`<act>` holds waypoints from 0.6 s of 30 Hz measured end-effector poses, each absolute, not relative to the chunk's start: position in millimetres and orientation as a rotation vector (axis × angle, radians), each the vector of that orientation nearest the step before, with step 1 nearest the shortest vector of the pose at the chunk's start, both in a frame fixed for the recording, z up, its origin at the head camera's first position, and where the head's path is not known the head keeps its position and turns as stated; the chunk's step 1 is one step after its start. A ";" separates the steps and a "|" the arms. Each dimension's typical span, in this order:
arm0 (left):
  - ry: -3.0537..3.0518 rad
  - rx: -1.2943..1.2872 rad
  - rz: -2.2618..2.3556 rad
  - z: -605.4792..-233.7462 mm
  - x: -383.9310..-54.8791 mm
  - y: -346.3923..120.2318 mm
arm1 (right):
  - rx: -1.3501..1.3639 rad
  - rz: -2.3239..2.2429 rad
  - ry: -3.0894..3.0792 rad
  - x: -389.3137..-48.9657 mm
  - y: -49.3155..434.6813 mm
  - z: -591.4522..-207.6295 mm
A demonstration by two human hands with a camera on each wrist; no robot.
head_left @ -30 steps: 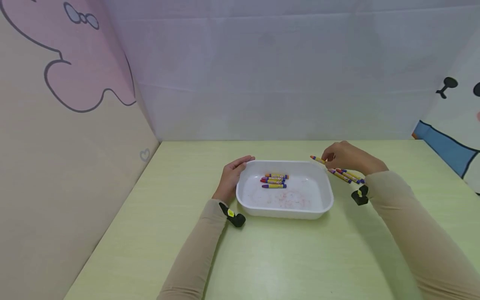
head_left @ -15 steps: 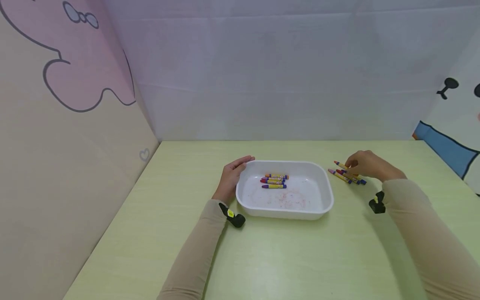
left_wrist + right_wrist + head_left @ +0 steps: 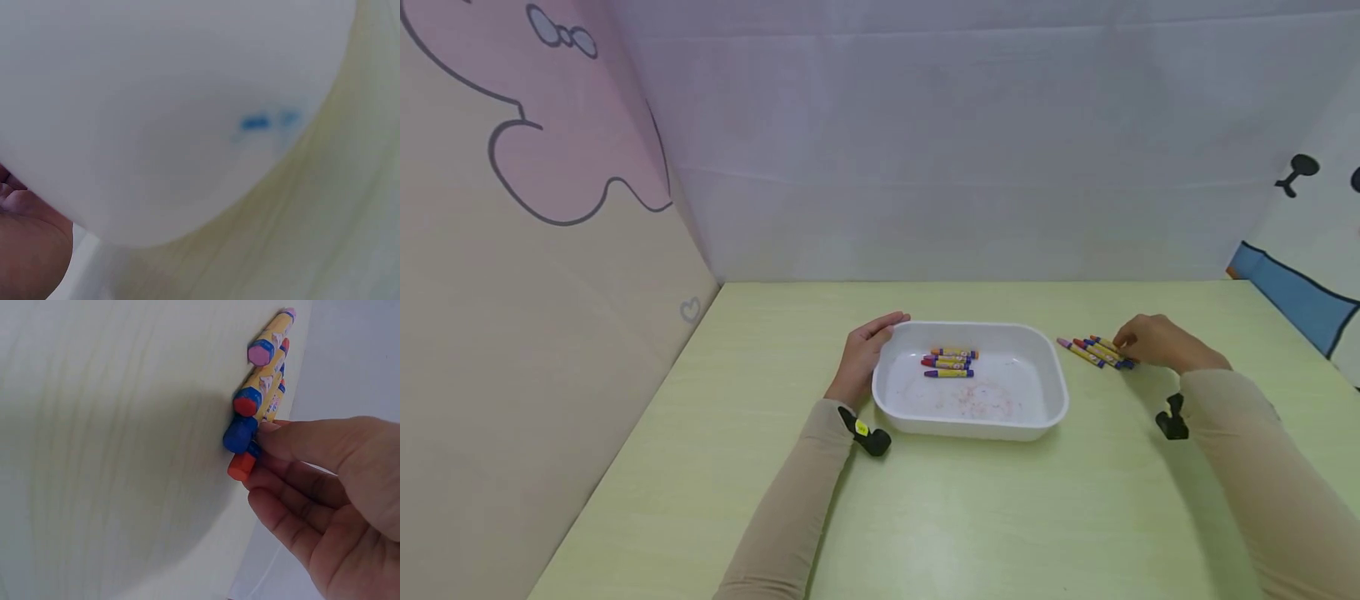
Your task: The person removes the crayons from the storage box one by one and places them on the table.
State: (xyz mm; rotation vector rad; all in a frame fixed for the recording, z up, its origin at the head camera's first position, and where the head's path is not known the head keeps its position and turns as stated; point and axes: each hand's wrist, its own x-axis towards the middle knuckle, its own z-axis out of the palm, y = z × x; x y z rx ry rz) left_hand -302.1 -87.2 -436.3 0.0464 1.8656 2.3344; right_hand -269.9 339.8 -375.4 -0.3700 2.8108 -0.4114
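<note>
My left hand (image 3: 859, 358) rests against the left end of a white plastic tray (image 3: 970, 428), its fingers stretched along the outside near the far corner. Inside the tray several paper-wrapped crayons (image 3: 948, 374) lie side by side. To the right of the tray my right hand (image 3: 1161, 342) pinches an orange crayon (image 3: 242, 466) between thumb and fingers. This crayon is right beside a blue crayon (image 3: 239, 435), and part of it is hidden by the fingers. A red crayon (image 3: 248, 402) and a pink crayon (image 3: 1082, 353) lie alongside on the table.
The pale green table (image 3: 970, 517) extends around the tray. A light cloth wall (image 3: 970, 150) rises behind its far edge, and a wall with a pink cartoon print (image 3: 572, 125) stands at the left. Dark wrist devices (image 3: 1172, 419) hang below both sleeves.
My right hand has moved right and toward me with the orange crayon, from near the tray's far right corner to the loose crayons. The left hand and tray have stayed put.
</note>
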 end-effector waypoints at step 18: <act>1.857 0.032 2.346 -436.8 -301.9 -87.0 | -0.475 -0.496 2.888 -267.0 316.9 -361.5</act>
